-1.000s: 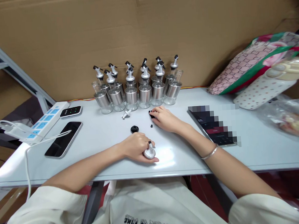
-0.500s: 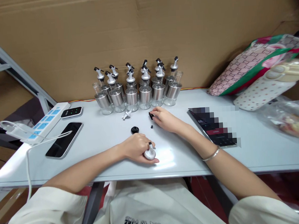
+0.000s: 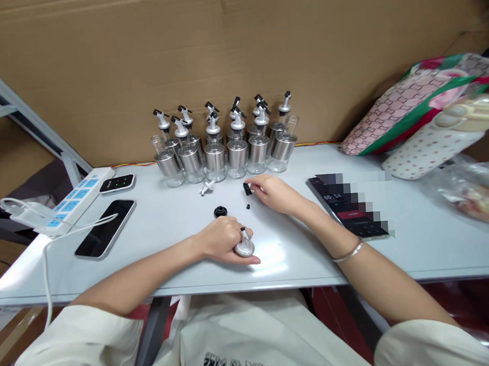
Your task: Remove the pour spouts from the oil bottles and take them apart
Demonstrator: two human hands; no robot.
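Observation:
My left hand (image 3: 227, 240) rests on the table, its fingers closed around a silver pourer spout (image 3: 244, 246) whose stem points up. My right hand (image 3: 272, 193) is further back, its fingertips bent onto a small black flip cap (image 3: 247, 189) at the tabletop. A tiny black plug (image 3: 248, 207) lies just in front of that cap. Beyond my left hand is a round black stopper (image 3: 220, 211). A loose silver spout piece (image 3: 207, 188) lies near the bottles. Glass oil bottles (image 3: 215, 158) with steel sleeves stand in rows behind, most topped with silver pourers.
On the left are a white power strip (image 3: 74, 200), a small black device (image 3: 117, 183) and a phone (image 3: 105, 229) with a cable across it. At right lie another phone (image 3: 345, 207), a dotted flask (image 3: 430, 144), a patterned bag (image 3: 393, 110) and a plastic bag (image 3: 472, 191).
The black flip cap has turned slightly at my right fingertips and shows more of its side. My right hand has shifted very little; my left hand keeps its hold on the spout.

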